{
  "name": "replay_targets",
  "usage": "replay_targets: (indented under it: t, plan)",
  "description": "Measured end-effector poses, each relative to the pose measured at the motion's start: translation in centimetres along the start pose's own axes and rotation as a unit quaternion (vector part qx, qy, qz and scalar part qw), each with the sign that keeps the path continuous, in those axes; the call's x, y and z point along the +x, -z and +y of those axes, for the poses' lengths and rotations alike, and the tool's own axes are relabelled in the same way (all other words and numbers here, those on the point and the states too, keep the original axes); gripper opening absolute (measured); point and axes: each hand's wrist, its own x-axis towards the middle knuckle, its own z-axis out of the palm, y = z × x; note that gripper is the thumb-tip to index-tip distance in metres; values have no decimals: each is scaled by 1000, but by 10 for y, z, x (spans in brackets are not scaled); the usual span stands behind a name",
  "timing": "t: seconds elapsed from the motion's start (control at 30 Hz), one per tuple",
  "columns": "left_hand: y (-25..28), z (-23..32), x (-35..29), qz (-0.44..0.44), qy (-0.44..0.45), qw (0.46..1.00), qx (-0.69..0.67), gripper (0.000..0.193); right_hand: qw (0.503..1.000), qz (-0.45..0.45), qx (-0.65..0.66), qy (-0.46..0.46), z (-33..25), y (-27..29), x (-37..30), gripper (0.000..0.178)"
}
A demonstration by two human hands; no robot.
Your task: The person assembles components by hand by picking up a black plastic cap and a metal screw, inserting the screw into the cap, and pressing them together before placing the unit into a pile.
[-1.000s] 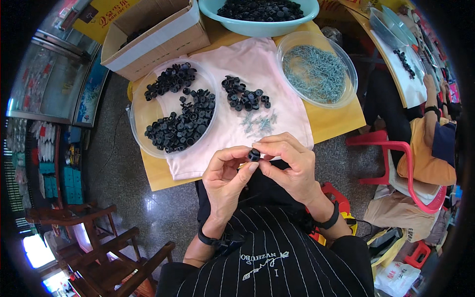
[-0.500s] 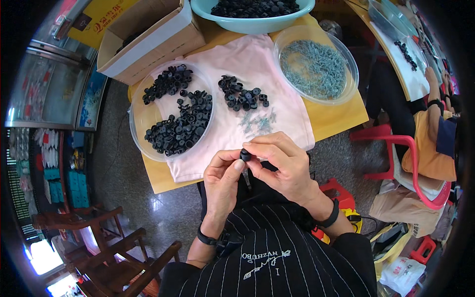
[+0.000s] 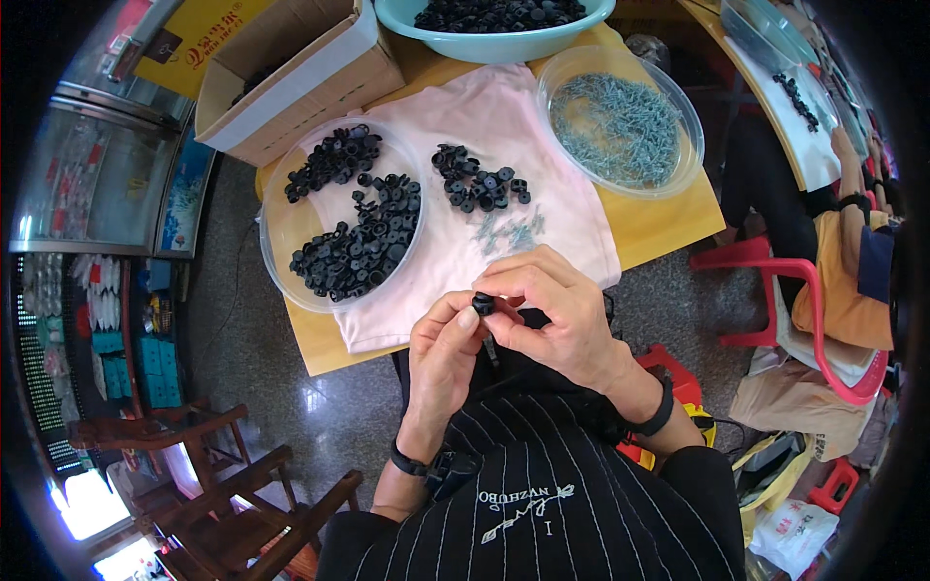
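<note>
The left hand (image 3: 448,347) is gripping a small, rounded black plastic part (image 3: 482,305) between thumb and forefinger, and the right hand (image 3: 554,312) is closing its fingertips on that same part from the other side. The part is sitting directly between the two hands, raised above the dark clothing on the lap and just short of the near edge of the yellow-topped counter (image 3: 668,230). Both hands are touching it, so neither is clearly nearer; the left thumb is pressing at its left, while the right thumb and forefinger are meeting it at its right. Its long axis is not showing clearly, since the fingertips are covering much of it, and whether anything is sitting inside it cannot be told. Straight ahead, beyond the right hand's knuckles, a loose scatter of thin silvery metal screws (image 3: 511,232) is lying on the pale pink cloth (image 3: 544,121), pointing in mixed directions; the right hand is resting nearer to them than the left. A small heap of black plastic pieces (image 3: 481,187) is lying just past those screws. Farther left, a round, clear plastic tray (image 3: 278,263) is holding two larger heaps of black pieces, and at the far right a round, clear plastic tub (image 3: 687,160) is holding a mass of similar screws.
</note>
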Motion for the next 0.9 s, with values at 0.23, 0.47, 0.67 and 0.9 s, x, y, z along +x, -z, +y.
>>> replay_targets:
  t: [0.23, 0.47, 0.67, 0.9]
  plan:
    - [2, -4, -2, 7, -4, 1000, -13, 21, 997, 6, -33, 75, 4, 0, 0, 29]
    - [7, -10, 3, -33, 14, 998, -48, 23, 999, -7, -24, 29, 7, 1, -4, 27]
    - [9, -12, 12, -60, 35, 995, -76, 27, 999, 10, 14, -28, 8, 1, -2, 27]
    - [4, -8, 12, -70, 29, 994, -83, 31, 997, 11, -60, 39, 7, 2, 5, 28]
